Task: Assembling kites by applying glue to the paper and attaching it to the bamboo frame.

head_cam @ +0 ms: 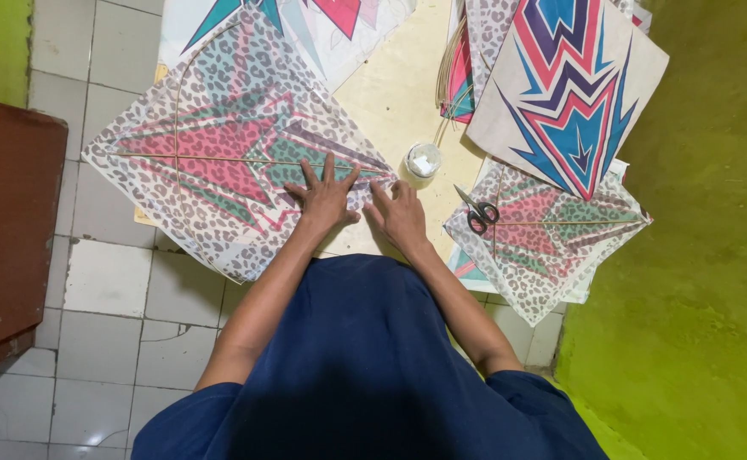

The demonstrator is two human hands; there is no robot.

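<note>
Hands: Two bare hands press flat on the near corner of a paper kite, seen from above the person's head.
Left hand: the left hand (324,198) lies palm down with fingers spread wide, gripping nothing, on the kite's right-hand corner.
Right hand: the right hand (401,217) rests just beside it, palm down with fingers loosely apart, at the very tip of the same corner; it holds nothing.
Arms: both forearms reach forward from dark blue short sleeves, bare to the elbow.
Kite: the kite (220,145) is diamond-shaped, printed in grey leopard spots with a pink and green arrow pattern, lying face down on a pale table (390,94); a thin bamboo spine runs across it and a bowed stick curves over the far half. Its left part overhangs the white tiled floor (109,281).
Pot: a small round white glue pot (423,161) stands near the right hand.
Scissors: black-handled scissors (477,210) lie on a second leopard kite (544,234) to the right.
Beyond: a blue and red zigzag kite (569,85) lies farther back.
</note>
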